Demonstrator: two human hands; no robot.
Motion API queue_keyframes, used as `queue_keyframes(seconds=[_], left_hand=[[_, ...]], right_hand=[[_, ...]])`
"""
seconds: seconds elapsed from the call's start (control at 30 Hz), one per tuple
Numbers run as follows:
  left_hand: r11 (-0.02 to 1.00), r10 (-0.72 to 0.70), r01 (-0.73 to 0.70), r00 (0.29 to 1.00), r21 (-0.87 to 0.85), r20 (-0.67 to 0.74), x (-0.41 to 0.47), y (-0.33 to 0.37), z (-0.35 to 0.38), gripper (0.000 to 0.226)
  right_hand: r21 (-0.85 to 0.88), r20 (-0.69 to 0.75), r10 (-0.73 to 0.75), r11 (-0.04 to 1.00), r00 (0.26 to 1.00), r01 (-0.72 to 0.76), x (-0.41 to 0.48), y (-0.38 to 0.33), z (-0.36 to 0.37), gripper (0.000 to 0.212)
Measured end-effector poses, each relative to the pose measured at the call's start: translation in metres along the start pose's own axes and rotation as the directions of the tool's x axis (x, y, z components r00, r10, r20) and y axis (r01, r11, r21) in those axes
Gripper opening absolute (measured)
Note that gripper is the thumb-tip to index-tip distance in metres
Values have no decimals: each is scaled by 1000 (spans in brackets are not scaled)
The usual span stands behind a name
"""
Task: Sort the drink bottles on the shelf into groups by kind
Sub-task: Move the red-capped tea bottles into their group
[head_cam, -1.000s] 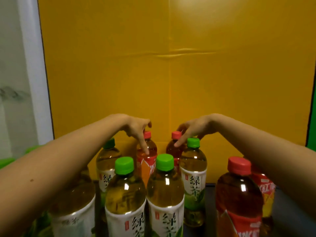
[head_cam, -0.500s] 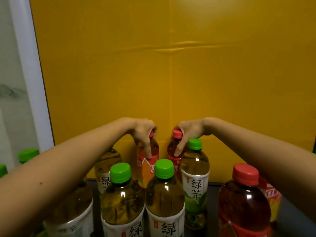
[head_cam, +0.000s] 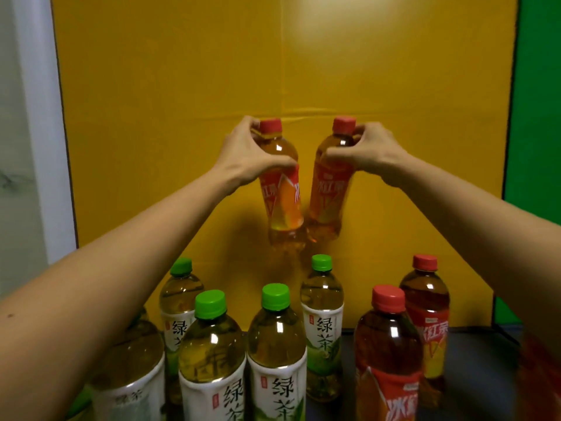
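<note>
My left hand (head_cam: 247, 154) grips a red-capped iced tea bottle (head_cam: 283, 202) by its shoulder, lifted in the air before the yellow back panel. Beside it my right hand (head_cam: 365, 151) grips a second red-capped bottle (head_cam: 329, 192) the same way, also lifted; the two bottoms nearly touch. Below on the shelf stand several green-capped green tea bottles, among them a front middle one (head_cam: 277, 354), one to its left (head_cam: 212, 360) and one behind (head_cam: 323, 323). Two more red-capped bottles stand at the right, one near (head_cam: 388, 357) and one farther back (head_cam: 426, 323).
The yellow panel (head_cam: 273, 71) closes the back of the shelf. A white frame (head_cam: 39, 117) runs up the left side and a green surface (head_cam: 537, 101) lies at the right. Dark shelf floor (head_cam: 479, 360) shows at the right, beyond the red-capped bottles.
Both hands closed round the two red-capped bottles at the back and lifted them up off the shelf, above the green-capped ones.
</note>
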State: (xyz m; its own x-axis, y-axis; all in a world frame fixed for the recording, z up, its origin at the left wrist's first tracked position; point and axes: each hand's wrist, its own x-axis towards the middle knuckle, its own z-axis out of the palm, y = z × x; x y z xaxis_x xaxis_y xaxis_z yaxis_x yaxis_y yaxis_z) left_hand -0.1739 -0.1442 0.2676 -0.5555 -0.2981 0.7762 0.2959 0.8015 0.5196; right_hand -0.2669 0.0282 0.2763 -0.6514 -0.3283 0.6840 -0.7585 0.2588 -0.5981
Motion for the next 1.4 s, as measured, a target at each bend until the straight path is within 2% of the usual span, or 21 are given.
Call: queue_keyframes(seconds=[0.13, 0.27, 0.37, 0.53, 0.73, 0.9, 1.0, 1.2, 1.4], left_hand=[[977, 186, -191, 981, -99, -57, -7, 40, -2, 73], [951, 250, -252, 968, -179, -34, -20, 81, 2, 76], [937, 255, -245, 967, -250, 8, -34, 109, 10, 75], [915, 254, -209, 963, -346, 91, -69, 143, 27, 68], [903, 230, -190, 971, -386, 61, -117, 155, 50, 70], [923, 209, -198, 978, -329, -3, -161, 150, 76, 83], [934, 187, -176, 982, -310, 8, -189, 136, 94, 81], [968, 82, -52, 990, -244, 115, -238, 109, 126, 76], [972, 25, 3, 993, -237, 118, -257, 96, 152, 76]], right_hand=[[81, -248, -129, 985, 960, 154, -24, -21, -31, 38], [171, -352, -152, 960, 924, 223, -56, -39, -64, 39], [152, -361, -148, 965, 921, 215, -84, -45, -85, 27], [163, -359, -93, 973, 929, 160, -135, -39, -114, 29], [182, -364, -42, 976, 931, 116, -193, -22, -131, 22], [151, -380, -16, 985, 925, 79, -232, 4, -133, 20], [151, -399, 19, 987, 917, 45, -252, 25, -126, 19], [125, -411, 114, 990, 905, -68, -282, 74, -107, 45], [68, -459, 91, 995, 884, -67, -292, 103, -91, 37]])
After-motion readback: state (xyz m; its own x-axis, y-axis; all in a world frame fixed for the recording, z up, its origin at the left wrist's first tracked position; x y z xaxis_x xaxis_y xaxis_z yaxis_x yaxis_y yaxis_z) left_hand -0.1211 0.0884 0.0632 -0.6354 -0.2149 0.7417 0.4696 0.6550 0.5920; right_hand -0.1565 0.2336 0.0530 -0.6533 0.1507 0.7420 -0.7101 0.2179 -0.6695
